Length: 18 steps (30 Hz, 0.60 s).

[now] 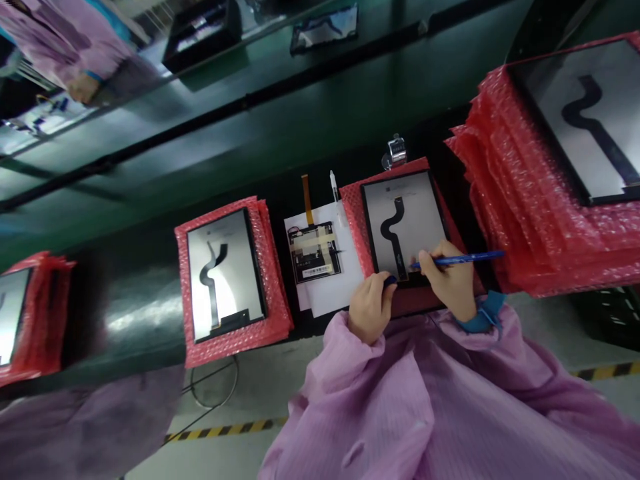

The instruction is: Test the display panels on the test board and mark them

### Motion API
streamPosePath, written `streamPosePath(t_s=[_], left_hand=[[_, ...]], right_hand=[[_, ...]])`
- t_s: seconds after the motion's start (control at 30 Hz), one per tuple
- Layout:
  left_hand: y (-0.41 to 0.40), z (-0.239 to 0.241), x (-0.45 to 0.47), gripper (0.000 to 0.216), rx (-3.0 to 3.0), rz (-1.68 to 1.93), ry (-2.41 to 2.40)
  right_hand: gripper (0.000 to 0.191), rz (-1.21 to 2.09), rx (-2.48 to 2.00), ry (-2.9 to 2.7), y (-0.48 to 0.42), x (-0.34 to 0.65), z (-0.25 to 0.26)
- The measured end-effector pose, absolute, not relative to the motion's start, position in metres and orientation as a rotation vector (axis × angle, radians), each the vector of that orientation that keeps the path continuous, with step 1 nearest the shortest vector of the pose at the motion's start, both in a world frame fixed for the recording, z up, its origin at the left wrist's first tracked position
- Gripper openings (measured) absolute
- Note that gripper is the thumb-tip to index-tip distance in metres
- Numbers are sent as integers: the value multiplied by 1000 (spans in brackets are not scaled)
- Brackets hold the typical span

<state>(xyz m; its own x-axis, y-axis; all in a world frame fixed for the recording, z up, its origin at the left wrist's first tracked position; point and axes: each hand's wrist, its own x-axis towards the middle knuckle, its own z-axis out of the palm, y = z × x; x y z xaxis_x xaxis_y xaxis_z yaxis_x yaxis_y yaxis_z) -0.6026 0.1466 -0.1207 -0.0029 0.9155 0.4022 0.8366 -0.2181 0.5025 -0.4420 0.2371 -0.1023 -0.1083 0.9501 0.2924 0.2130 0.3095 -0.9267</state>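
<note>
In front of me lies a display panel, back up, with a black flex cable curving down its grey face. It rests on red bubble wrap. My right hand grips a blue pen, whose tip is over the panel's lower edge near the cable's end. At the panel's lower left corner, my left hand is closed on a small dark-blue piece, perhaps the pen's cap. Left of the panel, a circuit board device with an orange ribbon sits on white paper.
A tall stack of red bubble-wrap sleeves with a panel on top stands at right. Another wrapped panel lies left. A tally counter and white pen are behind. Across the bench, a person's hand shows.
</note>
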Motion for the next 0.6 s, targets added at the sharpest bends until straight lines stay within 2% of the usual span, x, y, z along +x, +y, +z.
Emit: streamPosePath(t_s=[0.4, 0.6], left_hand=[[147, -120, -603, 30, 2045, 1027, 1874], [147, -118, -604, 27, 2087, 1073, 1862]], right_hand=[[37, 855, -1108, -1782, 237, -444, -102], [38, 929, -1076, -1531, 225, -437, -97]])
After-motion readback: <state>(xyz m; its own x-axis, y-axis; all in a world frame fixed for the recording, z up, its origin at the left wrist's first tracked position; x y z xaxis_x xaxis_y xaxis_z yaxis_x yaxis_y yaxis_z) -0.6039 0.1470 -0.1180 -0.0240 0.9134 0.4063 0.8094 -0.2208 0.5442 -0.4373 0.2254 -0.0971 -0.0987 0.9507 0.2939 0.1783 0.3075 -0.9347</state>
